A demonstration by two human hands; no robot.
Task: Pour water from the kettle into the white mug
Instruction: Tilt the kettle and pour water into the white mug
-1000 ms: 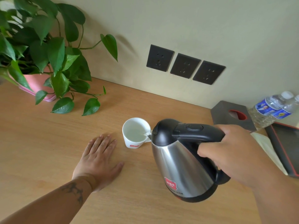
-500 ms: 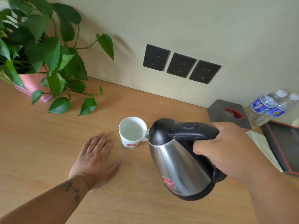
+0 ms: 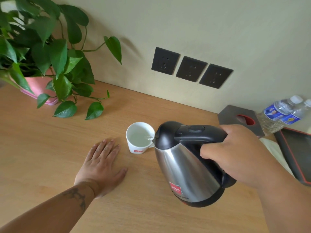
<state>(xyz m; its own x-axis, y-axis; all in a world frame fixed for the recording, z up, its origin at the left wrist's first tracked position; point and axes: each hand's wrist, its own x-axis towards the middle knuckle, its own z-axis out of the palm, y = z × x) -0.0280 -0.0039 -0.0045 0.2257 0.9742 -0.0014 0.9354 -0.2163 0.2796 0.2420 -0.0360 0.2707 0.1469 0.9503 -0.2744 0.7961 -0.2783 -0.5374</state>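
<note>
A white mug (image 3: pixel 138 145) with a small red logo stands on the wooden counter (image 3: pixel 42 148), water visible inside it. A steel kettle (image 3: pixel 186 167) with a black lid and handle is held tilted in the air just right of the mug, its spout over the mug's right rim, a thin stream running in. My right hand (image 3: pixel 235 153) is shut around the kettle's handle. My left hand (image 3: pixel 102 165) lies flat on the counter, fingers apart, just left and in front of the mug, not touching it.
A leafy plant in a pink pot (image 3: pixel 38 86) stands at the back left. Three dark wall sockets (image 3: pixel 191 68) sit above the counter. At the right are a grey tissue box (image 3: pixel 239 118), two water bottles (image 3: pixel 284 113) and a dark tray (image 3: pixel 297 155).
The kettle stays tilted over the mug with water still running in. Both hands hold their places; only the camera view shifts slightly.
</note>
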